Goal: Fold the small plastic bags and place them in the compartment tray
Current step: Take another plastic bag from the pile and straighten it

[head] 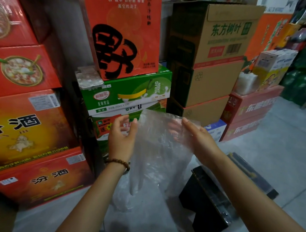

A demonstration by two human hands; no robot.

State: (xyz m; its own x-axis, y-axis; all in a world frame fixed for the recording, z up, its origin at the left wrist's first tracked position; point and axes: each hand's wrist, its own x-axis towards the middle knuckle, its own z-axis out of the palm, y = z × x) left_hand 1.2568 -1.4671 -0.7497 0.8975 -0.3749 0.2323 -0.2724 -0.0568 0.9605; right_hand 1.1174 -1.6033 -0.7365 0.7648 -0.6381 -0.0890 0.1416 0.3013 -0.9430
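A clear small plastic bag (155, 133) hangs spread out in the air in front of me. My right hand (195, 136) pinches its upper right edge, fingers behind the film and thumb on top. My left hand (122, 136), with a bead bracelet on the wrist, is at the bag's upper left corner with curled fingers; the fingertips meet the film's edge. Below the hands lies a heap of more clear plastic bags (137, 207) on the floor. A black compartment tray (214, 198) stands on the floor at the lower right, partly behind my right forearm.
Stacked cartons wall in the space: red and orange boxes (22, 125) on the left, a red box on green milk boxes (127, 92) straight ahead, brown cartons (215, 60) and red boxes (248, 112) on the right. Grey floor (287, 151) stretches to the right.
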